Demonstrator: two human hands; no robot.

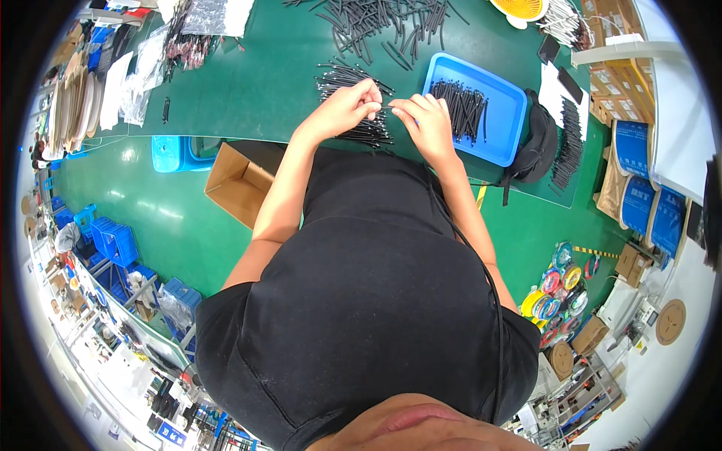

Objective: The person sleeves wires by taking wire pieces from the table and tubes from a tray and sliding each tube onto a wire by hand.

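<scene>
Over the green table (pixel 278 83), my left hand (pixel 340 111) and my right hand (pixel 427 126) are close together with fingertips pinched. A thin, dark, short cable-like piece runs between them; its ends are hidden by the fingers. Under and behind my left hand lies a pile of short black cable pieces (pixel 342 77) with small shiny ends. More of these pieces (pixel 370 135) lie between my wrists, near the table's front edge. Just right of my right hand, a blue tray (pixel 502 94) holds a bundle of similar black pieces (pixel 460 111).
Loose black tubes (pixel 376 22) are heaped at the back. A black bag (pixel 538 139), a phone (pixel 570 85) and a row of black pieces (pixel 568 143) lie right of the tray. A yellow basket (pixel 520 7) stands far right. An open cardboard box (pixel 239 184) sits below the table's front edge.
</scene>
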